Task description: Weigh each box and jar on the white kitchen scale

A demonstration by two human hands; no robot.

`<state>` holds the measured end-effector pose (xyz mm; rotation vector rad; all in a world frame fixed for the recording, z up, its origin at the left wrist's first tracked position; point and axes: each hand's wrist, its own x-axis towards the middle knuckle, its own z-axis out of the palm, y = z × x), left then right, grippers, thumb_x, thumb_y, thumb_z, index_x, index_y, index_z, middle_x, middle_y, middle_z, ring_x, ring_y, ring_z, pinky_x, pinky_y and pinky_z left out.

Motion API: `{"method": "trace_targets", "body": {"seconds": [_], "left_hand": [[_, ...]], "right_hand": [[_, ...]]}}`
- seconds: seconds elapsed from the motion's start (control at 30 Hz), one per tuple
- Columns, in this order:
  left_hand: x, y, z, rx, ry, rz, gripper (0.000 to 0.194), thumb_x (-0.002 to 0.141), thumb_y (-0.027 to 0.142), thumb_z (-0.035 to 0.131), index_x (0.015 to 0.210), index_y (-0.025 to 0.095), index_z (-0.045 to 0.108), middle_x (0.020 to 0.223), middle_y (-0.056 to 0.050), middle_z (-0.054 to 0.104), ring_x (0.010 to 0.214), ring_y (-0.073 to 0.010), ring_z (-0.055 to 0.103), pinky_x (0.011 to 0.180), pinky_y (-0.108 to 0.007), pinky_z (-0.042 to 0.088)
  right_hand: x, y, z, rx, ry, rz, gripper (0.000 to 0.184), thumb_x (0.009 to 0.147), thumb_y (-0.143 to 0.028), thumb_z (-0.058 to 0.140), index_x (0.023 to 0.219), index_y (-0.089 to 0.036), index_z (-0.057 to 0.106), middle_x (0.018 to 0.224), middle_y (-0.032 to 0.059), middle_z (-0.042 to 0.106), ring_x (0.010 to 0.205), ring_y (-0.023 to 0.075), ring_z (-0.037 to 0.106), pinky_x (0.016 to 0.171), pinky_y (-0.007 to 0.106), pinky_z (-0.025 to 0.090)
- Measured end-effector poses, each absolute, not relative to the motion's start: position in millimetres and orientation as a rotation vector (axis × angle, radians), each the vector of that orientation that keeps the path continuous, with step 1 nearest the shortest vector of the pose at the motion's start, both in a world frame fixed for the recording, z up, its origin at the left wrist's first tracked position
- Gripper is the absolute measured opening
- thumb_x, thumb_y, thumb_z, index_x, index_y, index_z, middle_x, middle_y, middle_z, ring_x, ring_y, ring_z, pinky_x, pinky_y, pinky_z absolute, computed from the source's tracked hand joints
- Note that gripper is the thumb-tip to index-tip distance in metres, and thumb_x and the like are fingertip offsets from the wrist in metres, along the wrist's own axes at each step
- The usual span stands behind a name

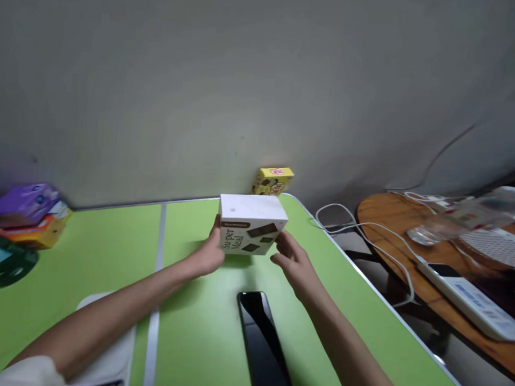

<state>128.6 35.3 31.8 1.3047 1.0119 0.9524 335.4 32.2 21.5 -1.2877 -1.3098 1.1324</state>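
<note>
A white cardboard box [252, 226] with "Super Meal" lettering and pictures of dark bars is tilted over the far part of the green table. My left hand [211, 252] is closed on the box's left side, its thumb along the edge and the other fingers mostly hidden. At the lower right corner of the box is my right hand [292, 259], with its thumb apart from the fingers. Its fingertips are partly behind the box's edge, so contact is unclear. A black smartphone [264, 342] lies on the table between my forearms.
Behind the box, a small yellow box [273, 181] stands near the wall. Purple [23, 204] and orange [49, 228] packages and a dark green object [10, 263] sit at left. A white device [108, 345] lies under my left forearm. The wooden table [377, 211] holds a bottle [463, 217], cables and a power strip [473, 302].
</note>
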Motion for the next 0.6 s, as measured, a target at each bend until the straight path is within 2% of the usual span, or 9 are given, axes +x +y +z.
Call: {"method": "trace_targets", "body": {"seconds": [0.07, 0.2, 0.43, 0.6], "left_hand": [[83, -14, 51, 1.266, 1.145, 0.849, 0.086, 0.067, 0.004, 0.052, 0.146, 0.023, 0.024, 0.148, -0.011, 0.042, 0.140, -0.0341, 0.030, 0.115, -0.059, 0.019], [2, -101, 74, 1.191, 1.303, 0.825, 0.080, 0.070, 0.007, 0.048, 0.145, 0.023, 0.024, 0.144, -0.009, 0.046, 0.139, -0.0313, 0.032, 0.116, -0.057, 0.018], [-80, -185, 50, 0.944, 1.387, 0.935, 0.083, 0.066, 0.007, 0.045, 0.144, 0.018, 0.021, 0.137, -0.012, 0.053, 0.135, -0.0296, 0.039, 0.112, -0.053, 0.028], [-102, -205, 38, 0.881, 1.391, 0.974, 0.087, 0.064, 0.006, 0.044, 0.146, 0.019, 0.019, 0.141, -0.011, 0.050, 0.138, -0.0273, 0.036, 0.117, -0.052, 0.013]], "right_hand": [[305, -5, 33, -1.255, -1.432, 1.196, 0.076, 0.059, -0.021, 0.051, 0.136, -0.022, 0.047, 0.145, 0.0062, 0.048, 0.137, 0.0286, 0.039, 0.114, 0.046, 0.028], [242, -70, 46, -1.261, -1.609, 1.349, 0.075, 0.070, -0.025, 0.051, 0.144, -0.028, 0.038, 0.152, 0.0031, 0.038, 0.140, 0.0299, 0.033, 0.112, 0.051, 0.030], [154, -127, 31, -1.156, -1.754, 1.475, 0.078, 0.073, -0.021, 0.047, 0.148, -0.027, 0.029, 0.155, 0.0021, 0.030, 0.144, 0.0262, 0.025, 0.115, 0.051, 0.025], [123, -144, 15, -1.196, -1.751, 1.488, 0.077, 0.074, -0.022, 0.048, 0.148, -0.029, 0.030, 0.155, 0.0018, 0.031, 0.143, 0.0269, 0.027, 0.115, 0.053, 0.024]]}}
